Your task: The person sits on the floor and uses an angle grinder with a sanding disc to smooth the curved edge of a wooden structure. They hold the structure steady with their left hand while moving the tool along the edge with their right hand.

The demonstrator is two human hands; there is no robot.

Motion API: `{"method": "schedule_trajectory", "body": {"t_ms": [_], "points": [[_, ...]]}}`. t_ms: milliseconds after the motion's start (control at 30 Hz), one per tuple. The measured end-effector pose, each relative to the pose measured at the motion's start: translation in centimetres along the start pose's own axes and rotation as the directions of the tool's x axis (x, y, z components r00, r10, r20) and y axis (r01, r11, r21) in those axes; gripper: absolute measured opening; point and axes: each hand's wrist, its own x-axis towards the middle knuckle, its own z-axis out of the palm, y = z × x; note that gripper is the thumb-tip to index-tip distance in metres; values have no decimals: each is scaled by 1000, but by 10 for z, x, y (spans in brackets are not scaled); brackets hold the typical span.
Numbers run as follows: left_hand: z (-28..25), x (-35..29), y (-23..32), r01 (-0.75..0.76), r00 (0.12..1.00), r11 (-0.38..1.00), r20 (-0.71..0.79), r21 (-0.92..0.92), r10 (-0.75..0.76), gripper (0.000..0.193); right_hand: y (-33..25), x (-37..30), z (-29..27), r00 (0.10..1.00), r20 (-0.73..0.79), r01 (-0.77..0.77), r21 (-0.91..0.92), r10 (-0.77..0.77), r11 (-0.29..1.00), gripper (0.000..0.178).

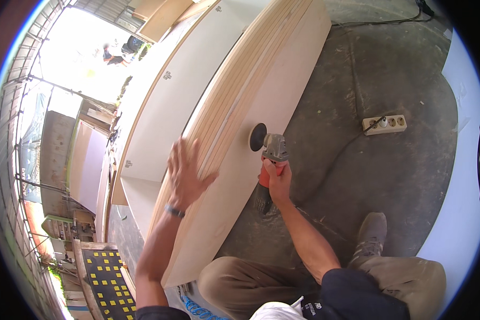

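My right hand (279, 184) is closed round the red body of an angle grinder (276, 148) with a grey head. Its round dark disc (258, 137) faces the broad pale side of a stack of wooden panels (266, 106); whether it touches the wood I cannot tell. The panels stand on edge, running from the near left to the far right, their layered edges upward. My left hand (185, 173) lies on those edges with fingers spread, holding nothing. A dark band circles the left wrist.
White cabinet panels (170, 96) with metal hinges stand left of the stack. A power strip (385, 125) with a plug and cable lies on the dark floor (330, 160) to the right. A blue coiled hose (200, 309) lies near my knee. Far off sits a person (112, 57).
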Motion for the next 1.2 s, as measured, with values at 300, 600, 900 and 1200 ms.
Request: {"method": "schedule_trajectory", "body": {"t_ms": [300,600,900,1200], "points": [[-14,-159,-57,250,968,968,-29,-22,-250,142,13,18,37,983,-17,179,-164,-185,970,37],[-10,-158,-53,257,964,966,-69,14,-255,139,7,62,20,994,-76,69,-80,-75,994,37],[-10,-160,-52,287,956,958,-53,0,-287,139,-14,32,49,938,107,346,-355,-330,868,41],[-12,-155,-52,283,958,959,-53,2,-283,139,-31,53,47,953,97,302,-376,-287,876,43]]}}
